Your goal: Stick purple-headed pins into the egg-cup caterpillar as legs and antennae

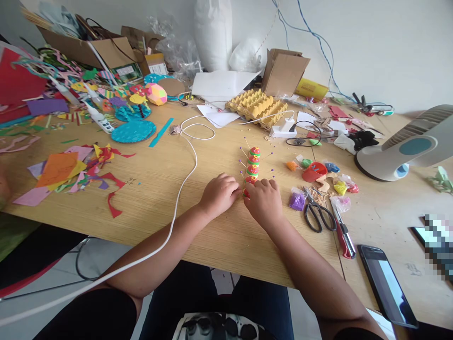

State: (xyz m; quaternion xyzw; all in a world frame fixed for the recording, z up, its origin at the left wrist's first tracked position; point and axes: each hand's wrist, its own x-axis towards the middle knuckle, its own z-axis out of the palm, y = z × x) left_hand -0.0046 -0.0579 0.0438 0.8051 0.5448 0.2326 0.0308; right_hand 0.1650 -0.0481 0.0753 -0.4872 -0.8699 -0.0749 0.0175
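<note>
Bright, diffuse light with stretched edges

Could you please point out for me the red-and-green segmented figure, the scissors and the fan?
Red-and-green segmented figure (252, 169): head view, on its middle segments.
Scissors (312, 203): head view, where the black handles meet.
Fan (412, 145): head view, on the blue oval of its body.

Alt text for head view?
A person's left hand and right hand are at the near end of a red and green segmented craft on a wooden table. Scissors, a utility knife and a phone lie to the right, colourful paper scraps to the left.
</note>
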